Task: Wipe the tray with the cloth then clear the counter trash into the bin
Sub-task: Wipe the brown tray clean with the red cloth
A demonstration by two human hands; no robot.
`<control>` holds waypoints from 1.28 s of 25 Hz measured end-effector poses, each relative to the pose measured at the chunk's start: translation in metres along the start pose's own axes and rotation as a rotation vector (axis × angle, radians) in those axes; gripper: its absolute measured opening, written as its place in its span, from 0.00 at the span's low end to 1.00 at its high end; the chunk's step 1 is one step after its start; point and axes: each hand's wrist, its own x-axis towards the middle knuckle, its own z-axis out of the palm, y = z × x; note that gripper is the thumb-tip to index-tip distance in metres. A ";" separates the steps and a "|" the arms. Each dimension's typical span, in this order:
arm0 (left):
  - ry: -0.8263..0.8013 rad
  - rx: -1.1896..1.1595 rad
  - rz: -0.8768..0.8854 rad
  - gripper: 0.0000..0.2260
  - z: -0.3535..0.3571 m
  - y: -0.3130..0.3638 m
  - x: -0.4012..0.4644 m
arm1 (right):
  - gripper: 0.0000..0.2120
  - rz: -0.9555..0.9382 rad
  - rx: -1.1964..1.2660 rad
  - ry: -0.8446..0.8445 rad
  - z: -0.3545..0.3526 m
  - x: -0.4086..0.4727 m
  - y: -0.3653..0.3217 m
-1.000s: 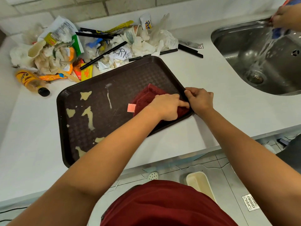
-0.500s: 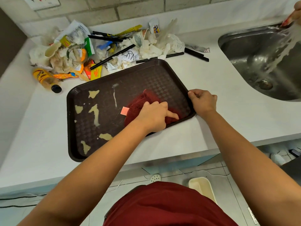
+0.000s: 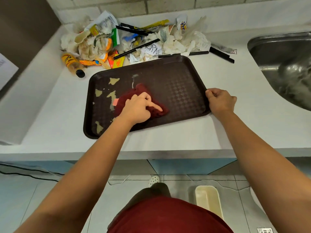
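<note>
Left hand [image 3: 136,110] presses dark red cloth [image 3: 134,96] on smeared brown plastic tray [image 3: 176,78] | right hand [image 3: 220,101] grips tray's right rim.

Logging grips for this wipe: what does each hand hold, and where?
The left hand presses and grips the red cloth from on top. The right hand grips the tray by its right rim.

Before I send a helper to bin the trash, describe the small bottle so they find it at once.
Start at the brown tray on the white counter, then look just beyond its far left corner, at the near edge of the trash pile. The bottle lies on its side there: yellow label, black cap, the only bottle among wrappers and tissues.
</note>
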 end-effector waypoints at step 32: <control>0.362 -0.032 -0.553 0.21 -0.046 -0.188 0.031 | 0.17 -0.148 -0.651 -0.379 0.071 -0.063 -0.138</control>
